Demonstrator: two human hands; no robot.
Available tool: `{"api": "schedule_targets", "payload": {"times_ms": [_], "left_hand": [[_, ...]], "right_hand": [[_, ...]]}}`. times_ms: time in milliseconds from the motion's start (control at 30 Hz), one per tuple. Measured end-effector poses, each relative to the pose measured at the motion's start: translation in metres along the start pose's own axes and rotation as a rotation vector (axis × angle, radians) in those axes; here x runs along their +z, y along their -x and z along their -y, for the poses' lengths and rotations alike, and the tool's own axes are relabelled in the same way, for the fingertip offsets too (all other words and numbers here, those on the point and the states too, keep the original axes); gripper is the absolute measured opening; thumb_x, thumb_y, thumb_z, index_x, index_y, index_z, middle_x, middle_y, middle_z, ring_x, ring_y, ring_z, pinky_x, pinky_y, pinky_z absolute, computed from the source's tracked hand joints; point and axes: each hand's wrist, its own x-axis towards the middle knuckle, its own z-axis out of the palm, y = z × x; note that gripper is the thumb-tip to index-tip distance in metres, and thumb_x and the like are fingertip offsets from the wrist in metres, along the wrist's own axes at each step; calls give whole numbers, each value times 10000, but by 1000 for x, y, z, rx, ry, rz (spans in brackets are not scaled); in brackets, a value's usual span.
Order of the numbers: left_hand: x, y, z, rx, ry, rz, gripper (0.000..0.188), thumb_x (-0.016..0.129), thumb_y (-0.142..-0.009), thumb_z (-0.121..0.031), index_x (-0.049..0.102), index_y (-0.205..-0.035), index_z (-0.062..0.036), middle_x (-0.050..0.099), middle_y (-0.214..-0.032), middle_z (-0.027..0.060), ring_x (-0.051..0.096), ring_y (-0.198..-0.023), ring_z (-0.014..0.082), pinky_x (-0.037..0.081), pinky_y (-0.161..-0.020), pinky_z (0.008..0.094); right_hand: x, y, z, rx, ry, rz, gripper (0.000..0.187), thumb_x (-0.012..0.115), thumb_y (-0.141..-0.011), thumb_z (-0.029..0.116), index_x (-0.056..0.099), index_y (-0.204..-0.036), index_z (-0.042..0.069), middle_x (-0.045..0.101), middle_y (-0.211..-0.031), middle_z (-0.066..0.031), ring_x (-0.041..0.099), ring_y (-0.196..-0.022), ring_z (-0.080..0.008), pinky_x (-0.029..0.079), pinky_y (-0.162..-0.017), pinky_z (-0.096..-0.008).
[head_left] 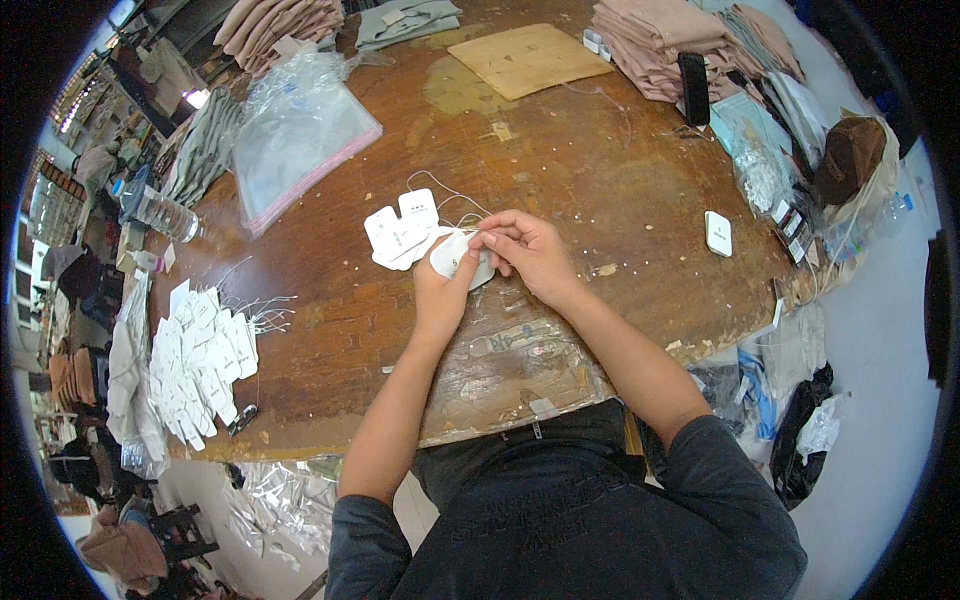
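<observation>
head view: the white tags (446, 258) sit between the two hands, directly under the left thumb and just to the left of the right fingertips. the left hand (447, 285) is nearer and carries them, its thumb laid over the top face. the right hand (527, 252) is drawn into a narrow pinch at their upper right edge, seemingly on the pale string (440, 183), which loops away beyond both hands (the exact grip is hidden behind the fingers). the tags' long axis is hard to tell, as the fingers cover much of them.

a loose fan of cards (395, 232) lies just beyond the left hand and to its left; whether it touches that hand, i cannot tell. farther out, left and nearer the body, spreads a heap of strung tags (195, 365), its strings pointing toward the left hand. a small white stack (718, 233) stands well to the right of the right hand.

bare counter (620, 180) opens beyond and to the right of the right hand, with room to draw string out. the counter's near edge runs below both hands, under the forearms.
</observation>
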Motion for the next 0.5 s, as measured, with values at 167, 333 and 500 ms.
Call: {"api": "schedule_targets", "payload": {"times_ms": [167, 333, 500], "left_hand": [[1, 1, 1, -24, 30, -17, 234, 625, -926, -138, 613, -1108, 10, 660, -994, 58, 599, -900, 117, 481, -805, 280], [3, 1, -1, 85, -78, -13, 231, 643, -912, -140, 619, -1078, 19, 666, -965, 69, 601, -873, 120, 485, -786, 285], [2, 1, -2, 73, -107, -84, 193, 661, -886, -120, 637, -998, 36, 668, -869, 87, 594, -797, 126, 487, -724, 298]], "right_hand": [[-1, -3, -8, -29, -43, -36, 129, 601, -949, 96, 610, -1020, -11, 701, -902, -87, 593, -684, -92, 501, -607, -234], [-8, -4, -9, -55, 65, -80, 119, 619, -946, 121, 611, -963, 4, 656, -793, -44, 571, -651, -75, 480, -581, -219], [-6, -2, -9, -44, 151, -82, 138, 600, -961, 150, 606, -952, 12, 615, -748, -15, 551, -634, -63, 466, -567, -211]]}}
